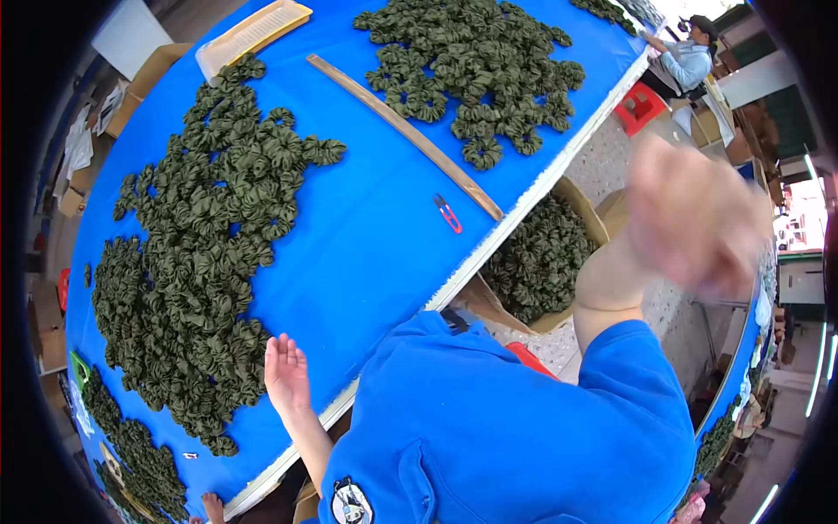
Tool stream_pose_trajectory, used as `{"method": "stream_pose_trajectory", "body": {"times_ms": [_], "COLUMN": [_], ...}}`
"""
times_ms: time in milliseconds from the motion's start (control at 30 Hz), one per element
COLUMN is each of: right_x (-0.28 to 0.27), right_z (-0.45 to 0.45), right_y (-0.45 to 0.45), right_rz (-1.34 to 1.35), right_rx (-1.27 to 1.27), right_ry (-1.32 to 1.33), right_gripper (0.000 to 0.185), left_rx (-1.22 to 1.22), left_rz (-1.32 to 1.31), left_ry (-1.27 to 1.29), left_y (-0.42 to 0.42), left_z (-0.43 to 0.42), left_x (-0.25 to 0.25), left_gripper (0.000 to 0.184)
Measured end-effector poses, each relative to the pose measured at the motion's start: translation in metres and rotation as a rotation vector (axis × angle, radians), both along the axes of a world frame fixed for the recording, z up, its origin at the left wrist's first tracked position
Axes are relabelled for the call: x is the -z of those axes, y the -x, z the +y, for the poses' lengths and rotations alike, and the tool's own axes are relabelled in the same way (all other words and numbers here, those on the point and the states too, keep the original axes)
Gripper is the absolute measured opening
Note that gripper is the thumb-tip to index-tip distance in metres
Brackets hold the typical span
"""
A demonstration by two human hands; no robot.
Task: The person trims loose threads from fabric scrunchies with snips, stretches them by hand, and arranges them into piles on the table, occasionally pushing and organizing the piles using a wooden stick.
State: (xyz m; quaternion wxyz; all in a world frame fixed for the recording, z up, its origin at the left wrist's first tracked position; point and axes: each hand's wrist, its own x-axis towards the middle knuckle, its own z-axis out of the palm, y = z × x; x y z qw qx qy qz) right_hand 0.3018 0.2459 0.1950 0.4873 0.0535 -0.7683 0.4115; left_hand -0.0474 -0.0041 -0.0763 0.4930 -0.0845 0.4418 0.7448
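My left hand (286,377) is held with its fingers stretched out beside a large pile of dark green ruffled fabric rings (196,262), which look like scrunchies. Nothing shows in that hand. On the right, my right hand (694,218) is raised off the table, over the floor side, and smeared by motion. Whether it holds anything cannot be made out. Red-handled thread snips (448,213) lie on the blue table (327,271), next to a wooden strip (406,135). Beyond the strip is a second pile of the same green rings (476,70).
A cardboard box (594,210) full of green rings stands on the floor against the table edge. A shallow yellowish tray (253,37) is at the far left. Another person (687,61) sits at the far right, near a red stool (640,108). A hand (213,506) shows at bottom left.
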Motion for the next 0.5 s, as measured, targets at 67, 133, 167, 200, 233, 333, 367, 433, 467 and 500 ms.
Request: {"method": "stream_pose_trajectory", "body": {"times_ms": [67, 133, 167, 200, 233, 333, 367, 433, 467, 500], "right_x": [0.017, 0.040, 0.049, 0.052, 0.056, 0.065, 0.059, 0.060, 0.055, 0.054], "right_z": [-0.003, -0.003, -0.002, -0.001, -0.008, -0.010, -0.021, -0.024, -0.031, -0.027], "right_y": [-0.005, 0.002, 0.011, 0.027, 0.033, 0.032, 0.034, 0.050, 0.062, 0.066], "right_rz": [0.031, 0.111, 0.162, 0.196, 0.227, 0.284, 0.291, 0.292, 0.291, 0.300], "right_rx": [0.018, 0.010, -0.011, -0.047, -0.097, -0.255, -0.302, -0.388, -0.429, -0.455], "right_ry": [0.054, 0.118, 0.144, 0.158, 0.180, 0.240, 0.259, 0.268, 0.256, 0.260], "right_gripper": [0.018, 0.018, 0.018, 0.018, 0.017, 0.014, 0.013, 0.011, 0.010, 0.009], "left_rx": [0.000, 0.035, 0.065, 0.073, 0.080, 0.015, -0.011, -0.037, -0.064, -0.081], "left_rz": [-0.022, -0.037, -0.064, -0.094, -0.121, -0.124, -0.104, -0.084, -0.101, -0.114], "left_ry": [0.018, -0.034, -0.111, -0.142, -0.168, -0.066, -0.041, -0.067, -0.071, -0.055], "left_y": [0.006, 0.004, 0.003, 0.003, 0.003, 0.001, 0.004, 0.003, 0.003, 0.007], "left_z": [-0.002, 0.000, 0.002, 0.000, -0.002, -0.010, -0.015, -0.019, -0.018, -0.026], "left_x": [0.006, 0.005, 0.005, 0.008, 0.009, 0.003, 0.004, 0.004, 0.008, 0.007], "left_gripper": [0.025, 0.025, 0.025, 0.026, 0.026, 0.025, 0.025, 0.026, 0.024, 0.022]}}
